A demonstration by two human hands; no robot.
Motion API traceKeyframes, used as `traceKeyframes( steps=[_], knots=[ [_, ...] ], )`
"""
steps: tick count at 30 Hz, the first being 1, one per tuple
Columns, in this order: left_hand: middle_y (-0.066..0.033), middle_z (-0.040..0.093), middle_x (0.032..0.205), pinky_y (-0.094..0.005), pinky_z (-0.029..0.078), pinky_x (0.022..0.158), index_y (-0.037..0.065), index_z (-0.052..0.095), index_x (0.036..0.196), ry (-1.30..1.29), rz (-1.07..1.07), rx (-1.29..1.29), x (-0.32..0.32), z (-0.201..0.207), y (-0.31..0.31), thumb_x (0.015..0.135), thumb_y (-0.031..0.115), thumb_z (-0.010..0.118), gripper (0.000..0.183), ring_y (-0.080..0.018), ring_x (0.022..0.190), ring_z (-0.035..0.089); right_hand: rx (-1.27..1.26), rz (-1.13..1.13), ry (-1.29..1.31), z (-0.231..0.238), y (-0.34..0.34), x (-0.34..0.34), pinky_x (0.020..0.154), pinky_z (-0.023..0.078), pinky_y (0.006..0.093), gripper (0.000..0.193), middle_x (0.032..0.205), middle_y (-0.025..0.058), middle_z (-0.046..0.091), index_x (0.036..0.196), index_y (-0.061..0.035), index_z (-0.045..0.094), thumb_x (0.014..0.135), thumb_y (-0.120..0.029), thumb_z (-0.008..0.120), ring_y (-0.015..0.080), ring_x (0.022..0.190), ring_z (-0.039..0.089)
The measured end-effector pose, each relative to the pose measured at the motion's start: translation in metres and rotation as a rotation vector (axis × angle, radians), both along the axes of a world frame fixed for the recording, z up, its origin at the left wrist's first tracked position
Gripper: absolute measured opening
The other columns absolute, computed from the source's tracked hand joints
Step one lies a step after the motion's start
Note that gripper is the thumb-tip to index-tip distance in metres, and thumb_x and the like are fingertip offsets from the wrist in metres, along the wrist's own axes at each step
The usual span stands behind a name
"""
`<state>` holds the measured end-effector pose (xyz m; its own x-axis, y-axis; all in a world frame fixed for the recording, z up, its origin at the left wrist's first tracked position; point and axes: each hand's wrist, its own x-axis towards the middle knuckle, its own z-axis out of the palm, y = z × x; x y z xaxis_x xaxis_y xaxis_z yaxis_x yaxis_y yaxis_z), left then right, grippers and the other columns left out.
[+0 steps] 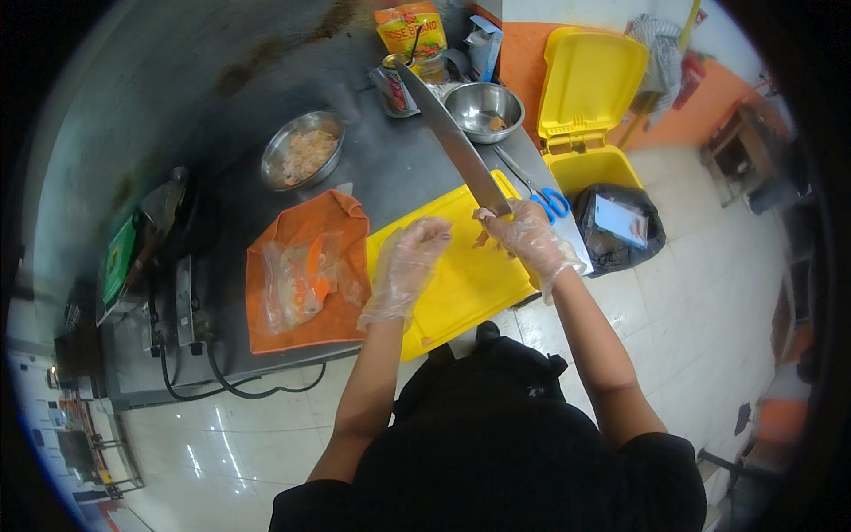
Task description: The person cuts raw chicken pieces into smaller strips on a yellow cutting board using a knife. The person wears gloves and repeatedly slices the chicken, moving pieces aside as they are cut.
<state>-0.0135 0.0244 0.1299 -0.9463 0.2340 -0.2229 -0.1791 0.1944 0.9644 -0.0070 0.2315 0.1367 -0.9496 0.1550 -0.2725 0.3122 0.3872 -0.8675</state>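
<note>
"Your hands?"

"Apart, in clear plastic gloves (388, 300). My right hand (527, 237) is clamped on a long silver steel knife (456, 148), blade pointing far left, above a yellow rect. plastic cutting board (474, 284). My left hand (408, 262) curls over its left side; can't tell if gripping."

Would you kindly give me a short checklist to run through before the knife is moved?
1. Gloves on: ok; clear gloves cover both hands.
2. Left hand clear of the blade: ok; it is apart from the knife.
3. Secure handle grip: cannot tell; the right hand mostly hides the handle.
4. Scissors off the cutting board: ok; they lie beside it.
5. Brownish scraps resting on the board: cannot tell; they show by the right hand.
6. Bin lid shut: not ok; it stands open.
</note>
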Motion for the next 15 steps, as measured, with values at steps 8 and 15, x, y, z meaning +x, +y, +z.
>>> traceKeyframes(
  steps=[8,15],
  knots=[
    [-0.008,0.073,0.116,-0.029,0.051,0.099,0.003,0.073,0.124,0.166,-0.129,0.094,-0.014,-0.029,0.023,0.101,0.013,0.072,0.025,-0.017,0.108,0.068,-0.01,0.053,-0.139,0.028,-0.003,0.006,0.061,0.052,0.0284,0.053,0.087,0.0128,0.072,0.123,0.0028,0.071,0.092,-0.04,0.077,0.0181,0.074,0.068],
    [-0.0065,0.072,0.093,-0.0265,0.052,0.075,0.001,0.078,0.103,0.109,-0.018,0.077,0.0,0.01,0.0,0.103,0.017,0.068,0.019,-0.015,0.085,0.067,-0.055,-0.092,-0.157,0.002,-0.008,0.01,0.054,0.046,0.0271,0.071,0.092,0.0118,0.074,0.15,-0.0027,0.055,0.091,-0.032,0.082,0.0152,0.065,0.061]
  ],
)
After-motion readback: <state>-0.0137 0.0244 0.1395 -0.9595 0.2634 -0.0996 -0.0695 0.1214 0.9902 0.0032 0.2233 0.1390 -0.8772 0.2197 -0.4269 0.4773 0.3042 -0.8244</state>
